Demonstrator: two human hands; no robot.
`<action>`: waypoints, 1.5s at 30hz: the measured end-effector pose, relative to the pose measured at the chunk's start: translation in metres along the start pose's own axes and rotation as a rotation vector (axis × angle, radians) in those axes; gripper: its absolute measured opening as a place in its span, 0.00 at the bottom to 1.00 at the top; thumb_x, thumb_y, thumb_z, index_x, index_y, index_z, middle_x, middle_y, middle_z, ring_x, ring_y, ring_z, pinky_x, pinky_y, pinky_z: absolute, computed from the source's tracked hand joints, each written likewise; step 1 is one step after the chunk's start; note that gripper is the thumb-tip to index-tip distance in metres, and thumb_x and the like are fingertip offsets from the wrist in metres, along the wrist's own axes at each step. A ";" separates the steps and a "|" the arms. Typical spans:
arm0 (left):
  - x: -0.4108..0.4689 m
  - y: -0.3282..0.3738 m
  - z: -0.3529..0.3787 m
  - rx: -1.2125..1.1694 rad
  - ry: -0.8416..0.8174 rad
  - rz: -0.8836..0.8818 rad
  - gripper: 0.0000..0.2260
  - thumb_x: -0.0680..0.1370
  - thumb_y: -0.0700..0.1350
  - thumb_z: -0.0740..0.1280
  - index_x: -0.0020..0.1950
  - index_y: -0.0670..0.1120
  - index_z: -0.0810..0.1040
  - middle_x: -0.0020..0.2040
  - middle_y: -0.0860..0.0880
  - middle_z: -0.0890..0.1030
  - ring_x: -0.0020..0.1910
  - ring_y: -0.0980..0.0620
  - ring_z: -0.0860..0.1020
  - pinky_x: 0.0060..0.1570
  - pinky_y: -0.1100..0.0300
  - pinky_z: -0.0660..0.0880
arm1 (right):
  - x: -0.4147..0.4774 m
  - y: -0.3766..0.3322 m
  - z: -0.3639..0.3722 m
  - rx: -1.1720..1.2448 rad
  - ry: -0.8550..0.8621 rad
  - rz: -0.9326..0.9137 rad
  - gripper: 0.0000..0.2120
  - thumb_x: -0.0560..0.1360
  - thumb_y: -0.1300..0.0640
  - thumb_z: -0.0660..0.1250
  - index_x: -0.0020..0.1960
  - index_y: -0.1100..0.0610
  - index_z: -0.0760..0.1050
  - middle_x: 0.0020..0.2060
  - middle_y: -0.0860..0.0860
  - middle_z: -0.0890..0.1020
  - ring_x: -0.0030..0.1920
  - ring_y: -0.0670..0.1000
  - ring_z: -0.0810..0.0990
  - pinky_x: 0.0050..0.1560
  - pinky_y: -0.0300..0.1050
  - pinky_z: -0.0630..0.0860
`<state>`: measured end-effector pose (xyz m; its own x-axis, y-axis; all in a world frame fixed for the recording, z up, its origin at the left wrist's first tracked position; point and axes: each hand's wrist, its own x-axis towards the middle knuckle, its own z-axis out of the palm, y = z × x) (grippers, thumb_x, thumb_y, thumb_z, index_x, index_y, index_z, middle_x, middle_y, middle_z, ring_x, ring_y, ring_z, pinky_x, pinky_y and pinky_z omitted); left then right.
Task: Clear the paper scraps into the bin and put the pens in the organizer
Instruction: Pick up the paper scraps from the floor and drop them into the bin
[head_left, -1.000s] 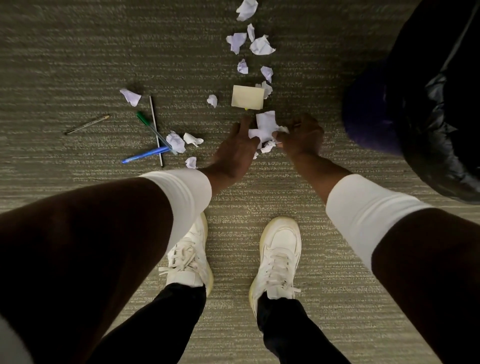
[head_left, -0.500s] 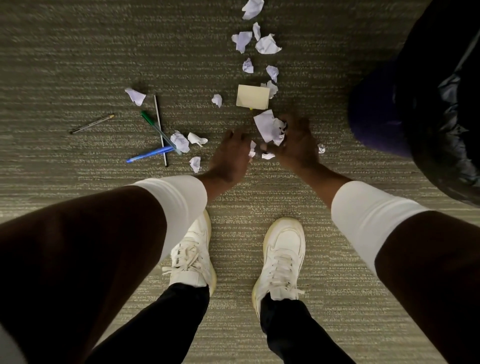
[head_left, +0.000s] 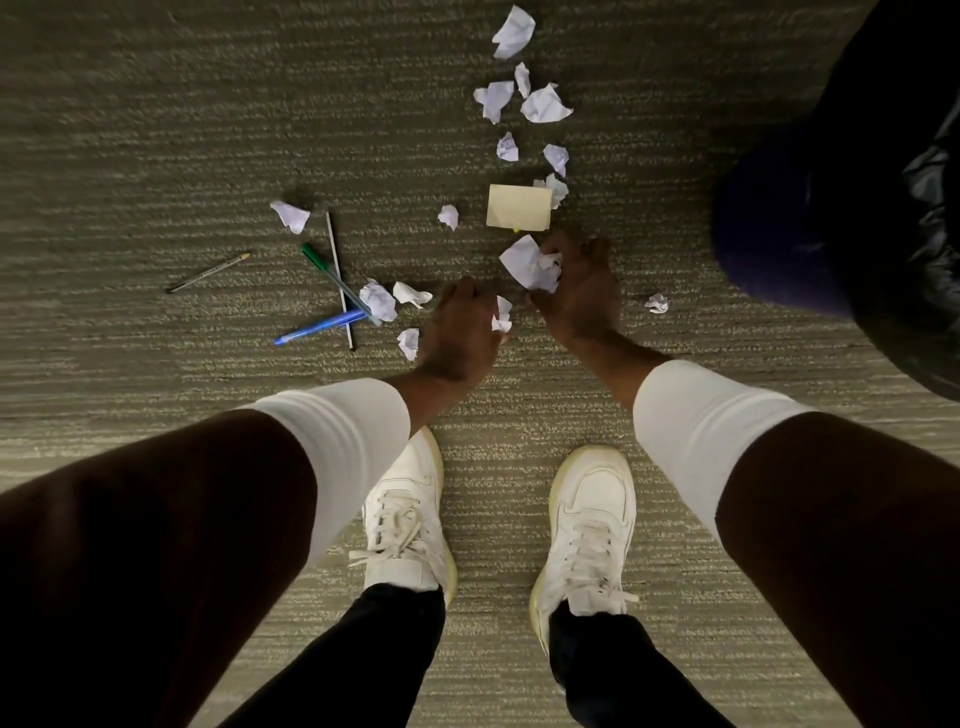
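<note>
Paper scraps (head_left: 544, 104) trail across the carpet (head_left: 156, 130) toward its far edge; pens (head_left: 332, 291) lie crossed left of them; bin (head_left: 883, 208) at the right edge.

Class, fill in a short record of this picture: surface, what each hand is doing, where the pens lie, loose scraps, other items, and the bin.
surface: striped carpet
right hand: closed on a bunch of paper scraps
left hand: low over the carpet, a small scrap at its fingers
pens: blue pen, green pen and a thin grey one crossed left of the hands; another pen lies apart, farther left
loose scraps: many, mostly in a trail beyond the hands
other: yellow note pad
bin: black-lined, at right
organizer: not in view
</note>
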<state>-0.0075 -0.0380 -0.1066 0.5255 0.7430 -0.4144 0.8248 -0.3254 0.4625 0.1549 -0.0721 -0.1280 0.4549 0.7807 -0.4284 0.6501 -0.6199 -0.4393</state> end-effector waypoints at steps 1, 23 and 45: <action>-0.001 -0.002 -0.002 -0.013 0.001 -0.006 0.15 0.73 0.42 0.77 0.59 0.45 0.83 0.56 0.41 0.80 0.55 0.38 0.80 0.55 0.47 0.78 | 0.000 0.000 0.000 0.015 0.012 -0.002 0.26 0.72 0.53 0.80 0.67 0.51 0.76 0.64 0.60 0.75 0.55 0.61 0.82 0.51 0.52 0.79; -0.031 0.014 -0.052 -0.066 -0.053 -0.130 0.11 0.74 0.44 0.78 0.54 0.42 0.84 0.55 0.40 0.80 0.54 0.38 0.81 0.54 0.48 0.78 | -0.055 -0.012 -0.045 0.160 0.084 0.145 0.04 0.73 0.59 0.75 0.47 0.55 0.88 0.43 0.56 0.89 0.42 0.56 0.87 0.40 0.38 0.69; -0.026 0.325 -0.168 -0.732 0.218 -0.048 0.10 0.73 0.50 0.80 0.49 0.46 0.87 0.43 0.51 0.88 0.40 0.54 0.86 0.41 0.59 0.82 | -0.141 -0.013 -0.343 0.751 0.590 0.515 0.07 0.69 0.55 0.78 0.45 0.55 0.85 0.38 0.55 0.88 0.37 0.58 0.90 0.41 0.59 0.87</action>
<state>0.2122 -0.0645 0.1864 0.3767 0.8699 -0.3184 0.4568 0.1245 0.8808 0.2908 -0.1469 0.2091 0.9178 0.2037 -0.3408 -0.1497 -0.6175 -0.7722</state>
